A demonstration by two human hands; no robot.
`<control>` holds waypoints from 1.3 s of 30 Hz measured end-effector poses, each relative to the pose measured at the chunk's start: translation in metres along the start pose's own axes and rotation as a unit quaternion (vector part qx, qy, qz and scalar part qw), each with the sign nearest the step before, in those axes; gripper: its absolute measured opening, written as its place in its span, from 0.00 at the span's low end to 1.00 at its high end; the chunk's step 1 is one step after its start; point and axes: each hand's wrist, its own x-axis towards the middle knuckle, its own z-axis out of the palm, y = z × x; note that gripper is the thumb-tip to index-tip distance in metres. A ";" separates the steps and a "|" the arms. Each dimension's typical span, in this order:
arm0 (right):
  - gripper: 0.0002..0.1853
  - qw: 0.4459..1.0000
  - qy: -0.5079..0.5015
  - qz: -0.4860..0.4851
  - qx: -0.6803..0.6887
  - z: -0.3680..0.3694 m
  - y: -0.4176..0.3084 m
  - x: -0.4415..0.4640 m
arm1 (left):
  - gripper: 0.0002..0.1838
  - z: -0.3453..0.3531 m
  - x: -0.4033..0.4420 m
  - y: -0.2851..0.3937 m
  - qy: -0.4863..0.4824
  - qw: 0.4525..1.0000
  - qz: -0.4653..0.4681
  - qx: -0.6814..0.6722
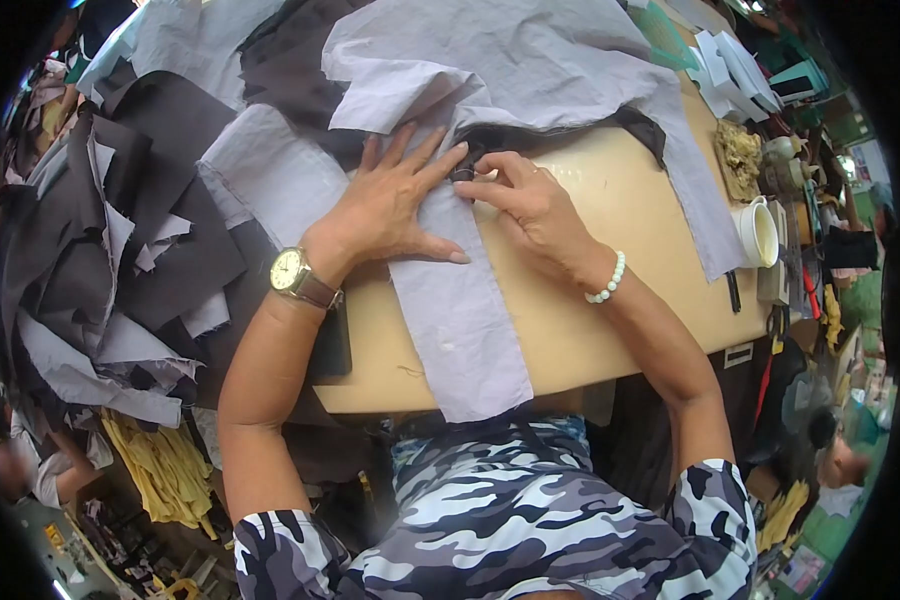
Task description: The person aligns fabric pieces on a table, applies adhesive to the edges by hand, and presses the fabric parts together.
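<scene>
A long pale grey cloth strip (460,330) runs from the middle of the table down over its front edge. My left hand (395,195) lies on the strip's upper part with its fingers spread. To the right, my right hand (530,195) has thumb and forefinger pinched at the strip's right edge, by a dark folded piece of cloth (467,160). What exactly sits between those fingertips is too small to make out. Above both hands spreads a large pale cloth (550,60) with a dark underside.
Dark and pale cloth pieces (160,190) are heaped at the left. On the tan table's (610,290) right side stand a white cup (757,235), a brownish lump (738,160) and papers (735,75). Scissors (776,325) are at the right edge.
</scene>
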 end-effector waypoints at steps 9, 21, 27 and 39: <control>0.16 0.997 -0.010 -0.039 -0.059 0.000 -0.002 -0.002 | 0.62 0.001 -0.001 -0.001 0.002 1.000 0.000 -0.002; 0.14 0.995 -0.024 -0.088 -0.043 -0.005 -0.021 -0.023 | 0.64 0.003 -0.001 -0.001 0.006 1.000 0.005 -0.006; 0.13 0.995 0.026 -0.031 -0.087 0.007 -0.015 -0.008 | 0.63 0.002 -0.001 -0.001 0.028 0.999 0.021 -0.013; 0.14 0.991 0.016 -0.020 -0.135 0.012 -0.021 -0.007 | 0.66 -0.001 -0.001 0.002 0.000 1.000 0.009 -0.002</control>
